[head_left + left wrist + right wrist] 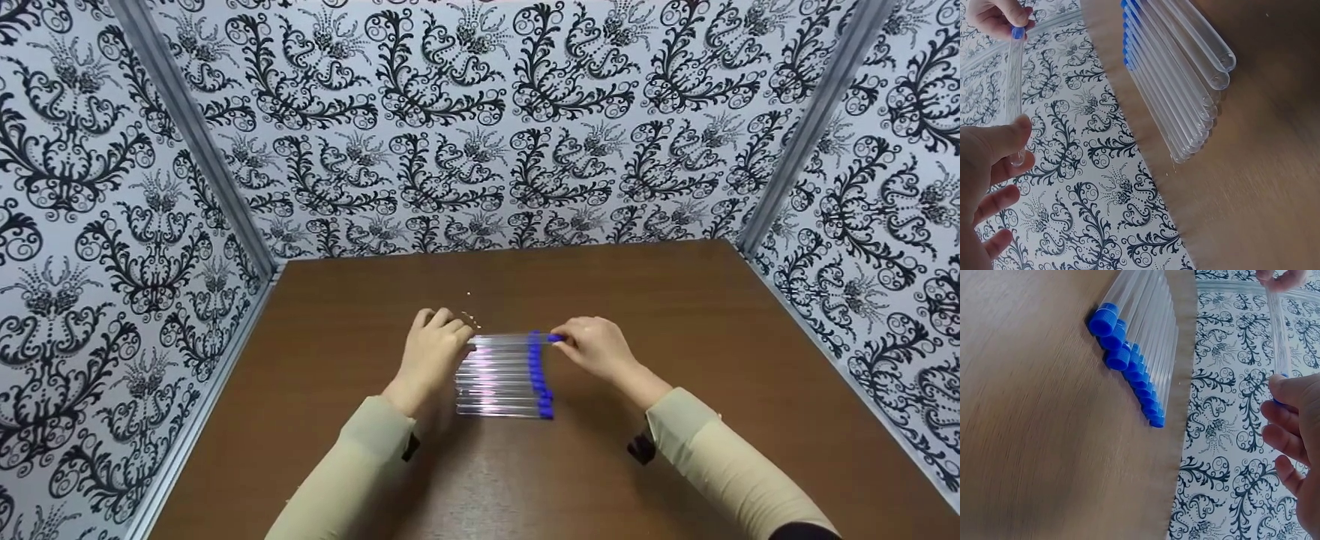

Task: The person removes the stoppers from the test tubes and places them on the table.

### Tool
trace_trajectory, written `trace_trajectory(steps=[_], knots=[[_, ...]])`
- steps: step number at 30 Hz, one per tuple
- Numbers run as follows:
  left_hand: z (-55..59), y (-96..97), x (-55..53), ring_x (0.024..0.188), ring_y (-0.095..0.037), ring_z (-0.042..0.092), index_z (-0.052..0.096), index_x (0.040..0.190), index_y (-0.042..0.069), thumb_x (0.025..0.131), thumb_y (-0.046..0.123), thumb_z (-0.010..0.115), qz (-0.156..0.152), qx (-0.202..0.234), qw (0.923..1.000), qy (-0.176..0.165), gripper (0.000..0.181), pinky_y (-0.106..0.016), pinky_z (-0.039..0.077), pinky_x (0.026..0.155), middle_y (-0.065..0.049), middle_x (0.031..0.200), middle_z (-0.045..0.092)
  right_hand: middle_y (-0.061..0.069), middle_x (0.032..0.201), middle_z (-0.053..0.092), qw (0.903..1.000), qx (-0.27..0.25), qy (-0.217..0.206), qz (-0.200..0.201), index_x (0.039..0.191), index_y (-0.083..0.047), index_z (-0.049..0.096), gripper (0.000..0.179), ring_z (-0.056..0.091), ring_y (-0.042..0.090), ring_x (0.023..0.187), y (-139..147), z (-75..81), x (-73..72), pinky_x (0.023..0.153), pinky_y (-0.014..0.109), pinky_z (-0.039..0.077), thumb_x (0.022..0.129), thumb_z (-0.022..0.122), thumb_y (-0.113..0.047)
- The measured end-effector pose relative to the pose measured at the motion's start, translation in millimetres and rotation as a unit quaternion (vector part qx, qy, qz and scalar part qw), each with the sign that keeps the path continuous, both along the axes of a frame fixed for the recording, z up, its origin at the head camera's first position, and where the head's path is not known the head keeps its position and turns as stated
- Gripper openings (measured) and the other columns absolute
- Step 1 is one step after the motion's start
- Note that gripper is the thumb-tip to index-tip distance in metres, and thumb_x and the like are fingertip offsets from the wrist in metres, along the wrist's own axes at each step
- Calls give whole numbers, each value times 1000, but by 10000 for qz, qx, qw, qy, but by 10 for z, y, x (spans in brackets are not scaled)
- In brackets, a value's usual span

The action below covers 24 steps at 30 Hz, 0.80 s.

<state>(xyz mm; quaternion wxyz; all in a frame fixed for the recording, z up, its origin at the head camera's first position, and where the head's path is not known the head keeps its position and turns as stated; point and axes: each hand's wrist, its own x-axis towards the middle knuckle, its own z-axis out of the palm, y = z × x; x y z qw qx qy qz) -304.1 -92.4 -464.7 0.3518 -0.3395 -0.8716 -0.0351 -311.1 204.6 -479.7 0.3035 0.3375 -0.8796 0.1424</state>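
Between both hands a clear test tube (1014, 84) with a blue cap is held up above the table. My left hand (437, 349) pinches its rounded end between thumb and forefinger, the other fingers spread loosely. At the opposite end my right hand (600, 349) grips the blue cap (1018, 32) with thumb and forefinger. Below them lies a row of several clear test tubes (495, 382), side by side, with their blue caps (1118, 355) all toward the right. The caps nearest me stick out a little further than the others.
The brown wooden table (337, 300) carries the row near its middle. Patterned black-and-white panels (480, 135) stand behind it and on both sides. Small bright specks (471, 319) show on the table just beyond the left hand.
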Motion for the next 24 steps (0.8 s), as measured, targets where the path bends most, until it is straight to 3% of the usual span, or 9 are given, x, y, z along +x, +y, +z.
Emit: trace_trajectory(steps=[8,24], knots=[[27,-11,-7,93,-16,54,73,93,19,80,24,73,-108,84,9999,-72,13,-40,38,90,10,91,69,-1,78,70,9995,-78,296,58,88,-9,74,17,62,14,65,3,0,-22,57,37,50,74,83,-13],[-50,8,-2,92,-17,54,70,85,18,80,23,73,-84,-118,9999,38,8,-41,39,89,9,84,68,0,77,70,9923,-74,1210,269,85,-9,73,20,64,19,67,28,-110,-48,54,37,48,69,85,-11]])
